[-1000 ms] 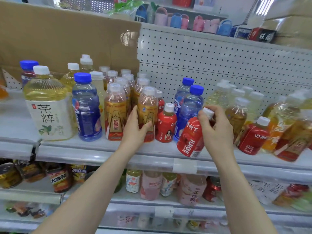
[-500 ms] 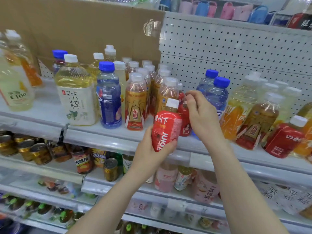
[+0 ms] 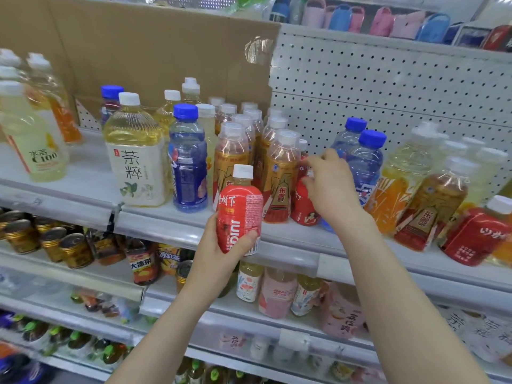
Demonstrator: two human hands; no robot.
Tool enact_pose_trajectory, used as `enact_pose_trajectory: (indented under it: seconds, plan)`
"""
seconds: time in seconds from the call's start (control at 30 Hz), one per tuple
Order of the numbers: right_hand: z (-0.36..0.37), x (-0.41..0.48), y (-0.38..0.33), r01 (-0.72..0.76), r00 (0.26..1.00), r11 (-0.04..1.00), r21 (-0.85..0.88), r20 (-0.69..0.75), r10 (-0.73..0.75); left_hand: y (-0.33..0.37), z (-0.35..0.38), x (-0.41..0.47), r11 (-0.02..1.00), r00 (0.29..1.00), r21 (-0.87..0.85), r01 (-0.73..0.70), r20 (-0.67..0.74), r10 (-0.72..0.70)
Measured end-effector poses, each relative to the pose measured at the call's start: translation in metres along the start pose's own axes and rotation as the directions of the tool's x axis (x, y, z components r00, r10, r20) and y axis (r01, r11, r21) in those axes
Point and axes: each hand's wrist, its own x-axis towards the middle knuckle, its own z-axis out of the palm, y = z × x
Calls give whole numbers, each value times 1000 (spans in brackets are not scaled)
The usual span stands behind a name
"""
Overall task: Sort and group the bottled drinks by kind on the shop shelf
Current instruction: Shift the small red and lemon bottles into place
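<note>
My left hand (image 3: 219, 253) grips a small red juice bottle (image 3: 239, 214) with a white cap, held upright in front of the shelf's rail (image 3: 166, 228). My right hand (image 3: 329, 187) reaches onto the shelf, and its thumb and fingers pinch the cap of a second red bottle (image 3: 303, 209). That bottle stands between the gold-labelled amber bottles (image 3: 279, 178) and the blue-capped bottles (image 3: 365, 162); its cap is mostly hidden by my fingers. A third red bottle (image 3: 476, 234) leans at the far right.
A big yellow tea bottle (image 3: 135, 162) and a blue drink (image 3: 188, 162) stand to the left. Amber and orange bottles (image 3: 432, 206) lean at the right. Cardboard and pegboard back the shelf. Cans (image 3: 63, 245) and small bottles (image 3: 277, 295) fill the lower shelves.
The red bottle passed from my right hand to my left, which now holds it lower in front of the rail. My right hand moved onto the red bottle standing on the shelf.
</note>
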Motion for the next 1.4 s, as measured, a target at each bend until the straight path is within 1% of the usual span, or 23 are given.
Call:
enact_pose_trajectory:
  seconds: [0.07, 0.13, 0.23, 0.3, 0.37, 0.47, 0.53, 0.63, 0.73, 0.83, 0.93, 1.03, 1.13, 1.27, 1.33, 1.4]
  plan:
    - [-8, -5, 5, -20, 1000, 982, 185, 5, 20, -1, 0, 0, 999, 1000, -32, 13, 5, -13]
    - [-16, -12, 13, -43, 999, 943, 330, 29, 36, -1, 0, 0, 997, 999, -64, 34, 6, -34]
    - [-18, -23, 22, -90, 995, 842, 531, 92, 48, -3, 1, 1, 990, 998, -126, 64, -13, -66]
    - [-10, -32, 22, -132, 990, 811, 570, 109, 85, -2, 2, 3, 987, 996, -141, 73, -33, -79]
    - [5, -43, 20, -169, 986, 806, 567, 101, 135, -5, 2, 5, 988, 996, -136, 71, -49, -78]
    - [31, -56, 16, -216, 975, 816, 535, 76, 209, -9, -2, 5, 991, 994, -117, 60, -82, -70]
    - [43, -60, 12, -235, 966, 802, 549, 37, 257, -12, -4, 2, 990, 989, -119, 79, -115, -92]
    - [44, -66, 4, -197, 951, 778, 597, -75, 299, -16, -13, -5, 982, 980, -151, 113, -144, -135]
    - [33, -71, -14, -105, 947, 747, 657, -164, 277, -25, -34, -15, 961, 969, -245, 125, -180, -171]
    - [26, -77, -46, -56, 963, 693, 718, -145, 228, -31, -64, -24, 948, 959, -295, 117, -215, -185]
    - [37, -84, -90, -42, 984, 626, 778, -76, 160, -32, -105, -30, 946, 950, -308, 98, -254, -181]
    - [60, -94, -143, -49, 996, 612, 790, -10, 92, -31, -157, -34, 963, 946, -260, 78, -285, -154]
    - [80, -102, -206, -74, 997, 586, 807, 50, 56, -28, -220, -38, 983, 947, -174, 61, -301, -112]
    - [104, -108, -291, -76, 997, 552, 830, 77, 21, -25, -307, -40, 995, 946, -97, 38, -319, -67]
    - [110, -105, -327, -97, 994, 522, 848, 110, 6, -25, -344, -36, 997, 947, -65, 38, -318, -57]
    - [112, -97, -355, -91, 993, 516, 851, 114, -12, -24, -373, -29, 999, 948, -45, 27, -316, -40]
